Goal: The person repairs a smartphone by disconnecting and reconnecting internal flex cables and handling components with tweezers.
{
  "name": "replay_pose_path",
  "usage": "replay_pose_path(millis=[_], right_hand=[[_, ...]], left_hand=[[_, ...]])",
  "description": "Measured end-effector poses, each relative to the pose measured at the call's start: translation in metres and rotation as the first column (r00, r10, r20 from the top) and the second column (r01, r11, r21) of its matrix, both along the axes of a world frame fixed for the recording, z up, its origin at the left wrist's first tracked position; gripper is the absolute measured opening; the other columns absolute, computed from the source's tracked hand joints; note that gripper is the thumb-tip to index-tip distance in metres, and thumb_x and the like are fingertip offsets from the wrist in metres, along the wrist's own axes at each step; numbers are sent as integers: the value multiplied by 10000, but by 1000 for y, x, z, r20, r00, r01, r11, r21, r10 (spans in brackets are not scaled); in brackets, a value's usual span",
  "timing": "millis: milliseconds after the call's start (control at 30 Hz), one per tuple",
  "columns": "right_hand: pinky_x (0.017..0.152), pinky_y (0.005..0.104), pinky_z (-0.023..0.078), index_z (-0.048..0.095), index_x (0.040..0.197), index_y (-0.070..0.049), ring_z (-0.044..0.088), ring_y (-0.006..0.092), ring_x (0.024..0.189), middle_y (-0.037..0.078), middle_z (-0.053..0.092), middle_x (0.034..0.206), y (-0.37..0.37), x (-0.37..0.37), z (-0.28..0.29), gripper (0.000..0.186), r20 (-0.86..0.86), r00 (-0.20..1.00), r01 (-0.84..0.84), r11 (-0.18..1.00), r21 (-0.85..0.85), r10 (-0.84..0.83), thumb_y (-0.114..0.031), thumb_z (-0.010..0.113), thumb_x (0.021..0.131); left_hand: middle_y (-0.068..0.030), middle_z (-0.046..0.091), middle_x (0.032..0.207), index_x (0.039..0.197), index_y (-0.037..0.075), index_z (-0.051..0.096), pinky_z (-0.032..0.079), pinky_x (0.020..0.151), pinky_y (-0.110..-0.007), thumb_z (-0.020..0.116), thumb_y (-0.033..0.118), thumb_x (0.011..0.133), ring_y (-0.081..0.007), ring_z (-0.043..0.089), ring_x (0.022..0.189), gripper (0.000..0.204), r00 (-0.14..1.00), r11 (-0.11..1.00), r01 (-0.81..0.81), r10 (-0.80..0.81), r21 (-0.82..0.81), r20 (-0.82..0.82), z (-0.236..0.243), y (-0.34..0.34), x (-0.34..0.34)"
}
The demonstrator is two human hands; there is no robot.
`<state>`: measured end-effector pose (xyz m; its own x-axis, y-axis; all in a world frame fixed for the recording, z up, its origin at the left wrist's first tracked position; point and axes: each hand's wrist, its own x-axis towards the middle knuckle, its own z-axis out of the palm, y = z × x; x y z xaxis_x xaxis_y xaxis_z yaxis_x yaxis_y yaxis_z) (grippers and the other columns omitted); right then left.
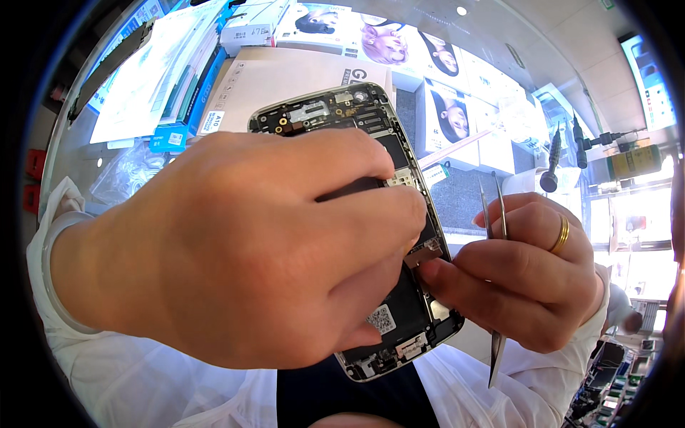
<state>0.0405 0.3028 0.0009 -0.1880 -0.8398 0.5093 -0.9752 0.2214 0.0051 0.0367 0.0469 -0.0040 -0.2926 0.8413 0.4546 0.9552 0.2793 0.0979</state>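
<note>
An opened smartphone (407, 314), its inner parts bare, lies tilted beneath my left hand (271, 250). The fingers of that hand are bent and closed over the phone's middle, and whatever they pinch is hidden. My right hand (528, 264), a gold ring on one finger, has metal tweezers (497, 349) running through its fingers, tips pointing up. At the phone's right edge, its thumb touches a small silvery metal piece (426, 253). Near the lower end of the phone shows a dark battery with a square printed code (382, 319).
Screwdrivers (553, 160) stand at the right beside a yellow-green jar (635, 162). White boxes with portraits (449, 114) lie on the glass counter behind a grey mat (457, 196). Papers (153, 71) and a clear plastic bag (128, 171) are at the left.
</note>
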Motion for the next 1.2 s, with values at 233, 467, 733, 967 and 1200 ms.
replay_pose_path(millis=[233, 467, 733, 967, 1200], right_hand=[[622, 290, 514, 796, 887, -82, 537, 137, 668, -7, 611, 760, -1, 2, 2, 323, 52, 998, 30, 999, 30, -32, -47, 838, 569], [580, 284, 485, 793, 884, -73, 524, 153, 643, 6, 599, 757, 1, -2, 7, 291, 138, 990, 25, 996, 85, -36, -54, 852, 600], [566, 285, 476, 792, 879, -61, 519, 159, 611, 22, 596, 751, 1, -13, 7, 238, 189, 980, -65, 997, 39, 57, -103, 851, 653], [562, 285, 472, 793, 879, -63, 519, 162, 613, 20, 599, 752, 2, -15, 8, 222, 108, 991, -80, 995, 65, 73, -98, 846, 666], [558, 292, 473, 794, 885, -69, 534, 174, 630, 25, 607, 768, 0, -14, 3, 213, 128, 988, -82, 997, 2, 81, -84, 837, 677]], left_hand=[[-177, 682, 1012, 944, -70, 713, 620, 689, -422, 764, 385, 596, -353, 686, 879, 575, 1000, 1000, 7, -7, 18, -4, -1, 0, -1], [-176, 671, 1036, 960, -73, 705, 614, 684, -384, 783, 343, 566, -343, 681, 882, 579, 999, 1000, 20, -19, -21, 35, 1, -1, 0], [-141, 662, 1051, 999, -44, 711, 601, 708, -360, 811, 351, 614, -309, 664, 950, 561, 996, 990, 41, -30, -134, 85, 6, -7, 0], [-130, 660, 1077, 1016, -31, 711, 596, 745, -362, 839, 343, 602, -311, 657, 985, 573, 995, 989, 41, -28, -144, 91, 6, -8, 2], [-130, 656, 1091, 1044, -26, 707, 594, 768, -367, 842, 335, 606, -321, 650, 1015, 584, 994, 987, 29, -12, -156, 111, 7, -7, 2]])
